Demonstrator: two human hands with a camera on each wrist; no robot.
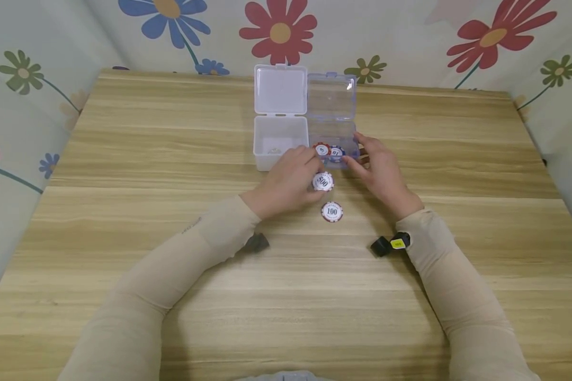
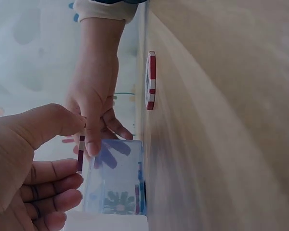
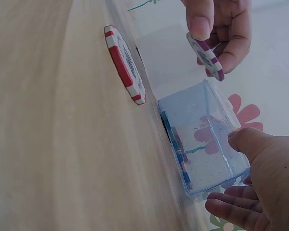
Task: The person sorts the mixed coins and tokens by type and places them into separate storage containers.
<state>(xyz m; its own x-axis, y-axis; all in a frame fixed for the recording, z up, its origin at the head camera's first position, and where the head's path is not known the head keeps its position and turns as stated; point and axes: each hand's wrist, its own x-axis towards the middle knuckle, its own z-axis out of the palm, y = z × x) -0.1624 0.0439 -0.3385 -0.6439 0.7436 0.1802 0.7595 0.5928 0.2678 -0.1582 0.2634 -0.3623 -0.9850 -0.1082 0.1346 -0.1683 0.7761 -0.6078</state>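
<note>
In the head view my left hand (image 1: 288, 182) pinches a white poker chip (image 1: 323, 181) marked 500 between thumb and fingers. The right wrist view shows this chip's purple-and-white edge (image 3: 205, 57), tilted above the clear box (image 3: 202, 130). My right hand (image 1: 381, 166) rests at the right end of that open-lidded box (image 1: 348, 129), thumb by the front rim and fingers fairly straight along the side. Inside lie a red chip (image 1: 321, 150) marked 5 and a blue chip (image 1: 336, 153) marked 10. Below the hands, a red-edged chip (image 1: 332, 211) marked 100 lies flat on the table.
Left of the clear box stands a white box (image 1: 281, 135), its lid raised. Both stand toward the back of the wooden table (image 1: 286, 296). Behind it hangs a flowered curtain (image 1: 400, 32). A black wrist device (image 1: 381, 246) sits at the right sleeve.
</note>
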